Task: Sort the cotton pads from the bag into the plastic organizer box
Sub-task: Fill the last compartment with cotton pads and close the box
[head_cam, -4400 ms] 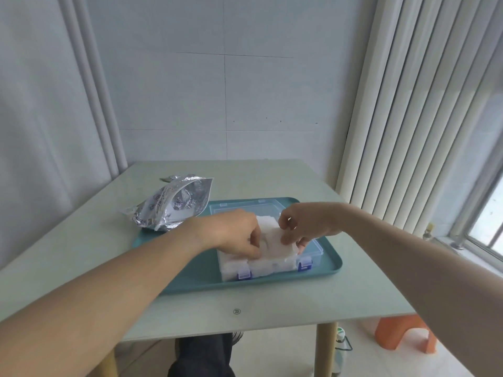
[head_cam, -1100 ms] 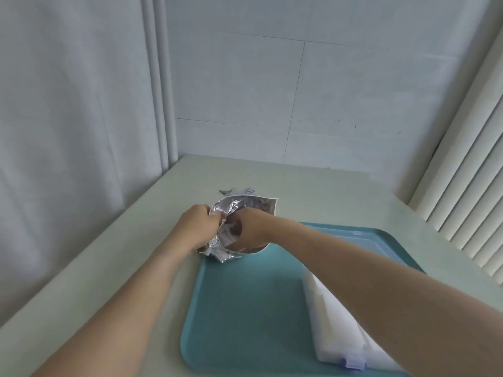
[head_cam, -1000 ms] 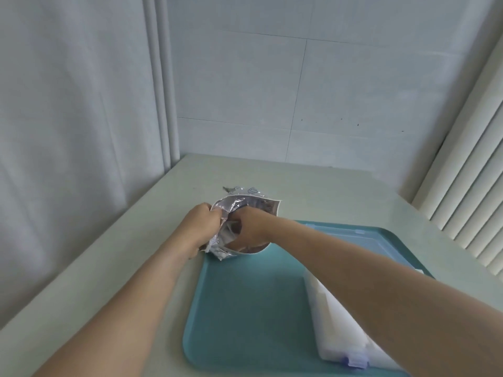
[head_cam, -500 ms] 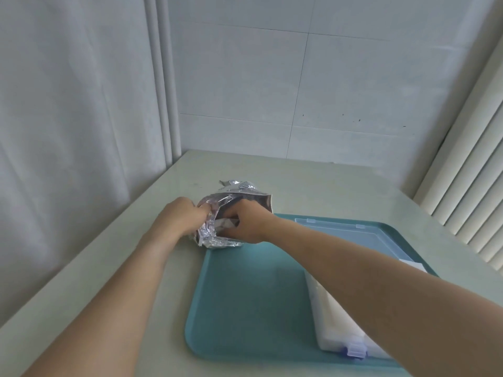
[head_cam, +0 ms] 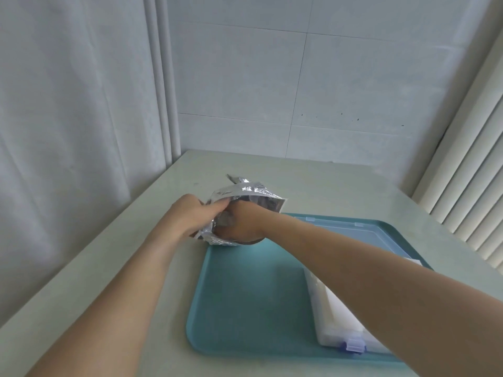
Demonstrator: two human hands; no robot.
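Left hand point(head_cam: 187, 217) pinches the crinkly foil bag point(head_cam: 245, 194) open, right hand point(head_cam: 243, 223) reaches inside, its fingers hidden; the pads, unseen, are likely light and soft: pinch gently

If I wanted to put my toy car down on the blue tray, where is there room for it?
The tray has a big bare patch on its left half, between the foil bag at the far corner and the near rim. The right side is crowded: the organizer box, full of white pads, sits there under the right forearm. The bag corner is busy with the left hand and right hand.
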